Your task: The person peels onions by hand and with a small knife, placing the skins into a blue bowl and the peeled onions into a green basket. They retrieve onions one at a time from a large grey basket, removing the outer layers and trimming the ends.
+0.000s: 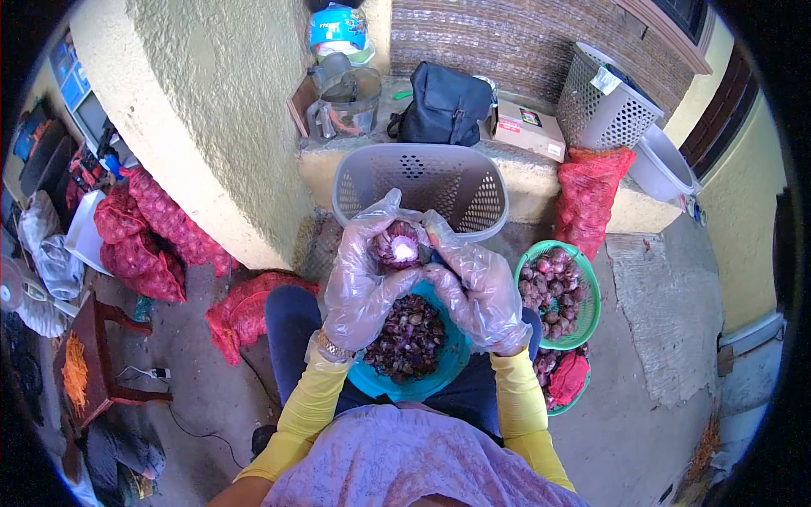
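Note:
A red onion (404, 247) with a white cut face sits in my left hand (355, 283), whose gloved fingers are closed around it. Close against the onion's other side is my right hand (486, 296), also in a clear plastic glove, its fingers curled. A small dark bit shows between those fingers, but I cannot make out what they hold. Below both hands, a teal basin (460, 359) between my knees contains dark purple onion skins and scraps (405, 342).
Ahead stands a grey perforated laundry basket (355, 182). On the right are a green basket (594, 313) of onions and a red mesh sack (591, 198). More red sacks (139, 228) lie left, near a small wooden stool (106, 367) and a cord (203, 433).

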Demonstrator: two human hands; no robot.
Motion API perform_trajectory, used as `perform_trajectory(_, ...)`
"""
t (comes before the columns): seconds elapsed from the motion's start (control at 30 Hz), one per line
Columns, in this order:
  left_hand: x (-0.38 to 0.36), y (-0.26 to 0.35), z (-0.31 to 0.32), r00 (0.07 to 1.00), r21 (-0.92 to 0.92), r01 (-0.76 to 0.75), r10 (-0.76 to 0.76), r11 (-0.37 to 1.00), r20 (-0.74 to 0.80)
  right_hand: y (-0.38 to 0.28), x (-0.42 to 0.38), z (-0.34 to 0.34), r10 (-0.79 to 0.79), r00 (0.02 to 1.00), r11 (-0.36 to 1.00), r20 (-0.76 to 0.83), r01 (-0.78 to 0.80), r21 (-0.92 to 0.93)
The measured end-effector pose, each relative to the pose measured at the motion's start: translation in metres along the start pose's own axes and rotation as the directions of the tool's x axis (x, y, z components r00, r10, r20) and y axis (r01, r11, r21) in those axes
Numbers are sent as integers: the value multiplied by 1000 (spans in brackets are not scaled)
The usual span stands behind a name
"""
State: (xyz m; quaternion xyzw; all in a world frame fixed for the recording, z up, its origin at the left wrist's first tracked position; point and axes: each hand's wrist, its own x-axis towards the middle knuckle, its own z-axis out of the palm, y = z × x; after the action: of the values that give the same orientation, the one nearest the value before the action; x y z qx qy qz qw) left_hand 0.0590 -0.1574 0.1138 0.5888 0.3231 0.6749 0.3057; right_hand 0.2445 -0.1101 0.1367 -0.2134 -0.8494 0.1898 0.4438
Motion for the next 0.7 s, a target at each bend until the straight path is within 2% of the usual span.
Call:
perform_trajectory(0.4,0,0,-5,1000,46,-10,10,999,-7,-4,3,-5,-1,997,999,82,6,-54)
perform_trajectory(0.57,-2,2,-6,998,-33,62,-62,998,-9,-7,6,-6,-11,996,997,87,17,-71)
perform_trajectory(0.7,-1,0,-8,998,-44,60,-60,997,0,-5,6,-7,-28,995,997,97,35,-71)
